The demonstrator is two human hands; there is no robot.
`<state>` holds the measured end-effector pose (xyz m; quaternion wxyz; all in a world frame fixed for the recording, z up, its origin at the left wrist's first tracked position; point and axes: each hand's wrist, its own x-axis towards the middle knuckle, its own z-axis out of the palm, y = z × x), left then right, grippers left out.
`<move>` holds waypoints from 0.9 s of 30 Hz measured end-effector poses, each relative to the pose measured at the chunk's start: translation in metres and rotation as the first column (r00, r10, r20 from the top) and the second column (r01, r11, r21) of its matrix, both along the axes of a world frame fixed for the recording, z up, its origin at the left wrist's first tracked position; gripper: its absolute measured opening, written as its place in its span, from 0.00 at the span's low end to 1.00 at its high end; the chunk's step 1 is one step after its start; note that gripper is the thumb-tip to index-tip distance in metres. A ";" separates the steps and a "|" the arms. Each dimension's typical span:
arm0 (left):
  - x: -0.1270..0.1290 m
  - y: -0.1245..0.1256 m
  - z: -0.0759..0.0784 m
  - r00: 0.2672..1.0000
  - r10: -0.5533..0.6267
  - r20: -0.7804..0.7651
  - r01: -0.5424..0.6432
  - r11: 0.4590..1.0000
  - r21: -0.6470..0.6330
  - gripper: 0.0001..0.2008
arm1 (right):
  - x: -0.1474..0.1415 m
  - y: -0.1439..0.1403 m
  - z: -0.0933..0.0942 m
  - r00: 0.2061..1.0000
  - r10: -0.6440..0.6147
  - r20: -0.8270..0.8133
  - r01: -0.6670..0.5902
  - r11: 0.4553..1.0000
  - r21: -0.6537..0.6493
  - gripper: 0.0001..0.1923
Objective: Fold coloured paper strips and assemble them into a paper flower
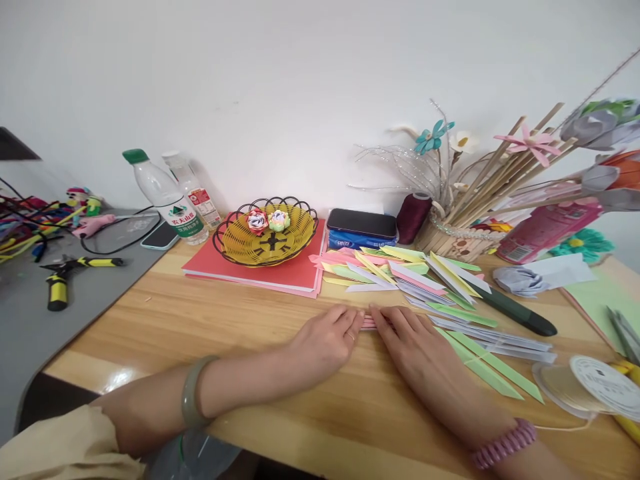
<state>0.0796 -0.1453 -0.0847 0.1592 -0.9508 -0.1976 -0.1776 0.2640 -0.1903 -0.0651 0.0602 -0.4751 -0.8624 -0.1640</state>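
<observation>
- Pink paper strip (369,323): mostly hidden under the left hand (325,337) and right hand (413,340); only a short piece shows between them.
- Scissors (623,332): cut off by the right edge.
- Thread spool (595,387): label print too small to read.
- Beige sleeve (60,443): cut off at lower left.

A grey-green bangle (191,395) encircles the left arm (250,385); a beige sleeve (65,443) lies elbow-side of it, a thin ring (351,337) finger-side. Right of the bangle, a purple coiled wristband (504,445) encircles the right arm (453,393).
</observation>
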 end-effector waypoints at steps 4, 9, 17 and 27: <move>0.000 -0.001 -0.001 0.999 0.019 -0.033 -0.016 0.998 0.062 0.17 | -0.004 0.000 0.002 1.000 -0.023 0.015 0.023 1.000 -0.010 0.19; -0.001 0.001 0.004 1.000 -0.001 -0.016 0.001 1.000 0.019 0.15 | -0.006 0.000 0.004 0.999 -0.035 0.006 0.035 0.998 -0.046 0.16; -0.001 0.007 0.008 0.979 -0.008 0.205 0.069 0.953 -0.296 0.14 | -0.002 0.001 0.006 0.997 -0.017 -0.075 0.008 0.992 -0.126 0.13; -0.004 0.016 0.007 0.903 0.240 0.357 0.039 0.781 -0.623 0.10 | 0.006 0.007 0.003 0.970 -0.029 -0.241 -0.014 0.985 -0.174 0.11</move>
